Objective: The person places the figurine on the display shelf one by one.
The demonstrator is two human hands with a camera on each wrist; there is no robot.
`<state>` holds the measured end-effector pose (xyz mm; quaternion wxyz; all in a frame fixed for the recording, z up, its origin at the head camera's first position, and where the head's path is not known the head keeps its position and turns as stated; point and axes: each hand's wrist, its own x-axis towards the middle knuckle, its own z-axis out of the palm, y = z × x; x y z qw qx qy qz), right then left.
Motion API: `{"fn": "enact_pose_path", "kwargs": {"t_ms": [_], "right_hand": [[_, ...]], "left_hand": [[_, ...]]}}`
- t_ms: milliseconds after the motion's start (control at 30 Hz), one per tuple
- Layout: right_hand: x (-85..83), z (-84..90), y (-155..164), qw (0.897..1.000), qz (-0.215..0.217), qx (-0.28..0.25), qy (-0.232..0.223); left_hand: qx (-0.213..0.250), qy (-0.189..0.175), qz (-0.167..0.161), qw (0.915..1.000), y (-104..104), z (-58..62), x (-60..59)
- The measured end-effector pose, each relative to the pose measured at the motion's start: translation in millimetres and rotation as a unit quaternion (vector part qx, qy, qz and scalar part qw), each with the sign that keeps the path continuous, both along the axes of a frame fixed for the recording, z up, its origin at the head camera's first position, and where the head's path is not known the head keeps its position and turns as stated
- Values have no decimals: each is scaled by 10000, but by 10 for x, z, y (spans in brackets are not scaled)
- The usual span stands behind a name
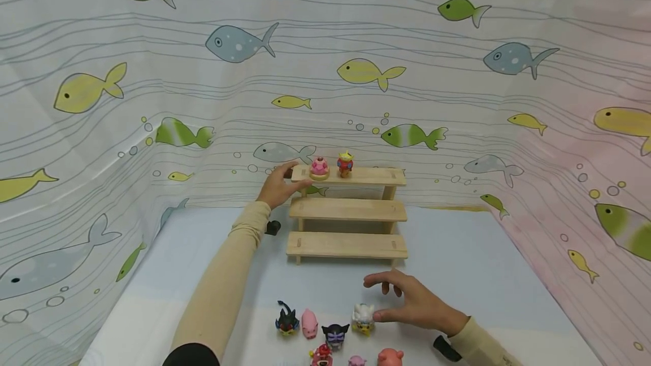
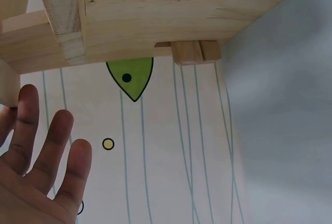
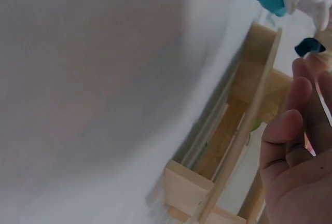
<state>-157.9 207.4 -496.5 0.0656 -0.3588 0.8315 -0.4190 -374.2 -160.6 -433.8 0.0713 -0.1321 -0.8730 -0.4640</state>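
My left hand (image 1: pixel 280 186) is at the left end of a small three-step wooden shelf (image 1: pixel 348 244), touching its top board. In the left wrist view its fingers (image 2: pixel 78 167) are fairly straight beside the wood. On the top board stand a pink cake-like toy (image 1: pixel 319 169) and a small figure with a yellow-green head and red body (image 1: pixel 345 165). Over the table, my right hand (image 1: pixel 419 305) has its fingers spread and loosely bent. Its thumb tip is right at a white figure (image 1: pixel 363 318) with a yellow base; the right wrist view shows teal parts on it.
Near the front stand a black figure with a curved tail (image 1: pixel 287 321), a pink pig (image 1: pixel 309 323), a dark-eared purple figure (image 1: pixel 335 335), a red figure (image 1: pixel 321 356), a small pink toy (image 1: pixel 357 361) and a coral pig (image 1: pixel 390 357). A fish-print sheet (image 1: pixel 315 33) hangs behind.
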Motion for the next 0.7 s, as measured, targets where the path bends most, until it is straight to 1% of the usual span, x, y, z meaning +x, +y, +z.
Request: {"fn": "enact_pose_path", "kwargs": {"t_ms": [133,233,333,533,700], "right_hand": [[15,-43,-22,9997,80,13,-248],[20,-63,-38,9993,173,-13,-324],[21,-90,-57,9990,284,-53,-327],[24,-124,-96,9989,318,-21,-346],[31,-136,-117,9986,407,-121,-301]], "left_hand": [[1,42,4,10000,1,-14,-9],[24,60,20,10000,4,-22,-21],[45,74,8,10000,6,-20,-21],[48,93,-15,9999,5,-26,-11],[64,96,-13,9999,3,-27,-5]]}}
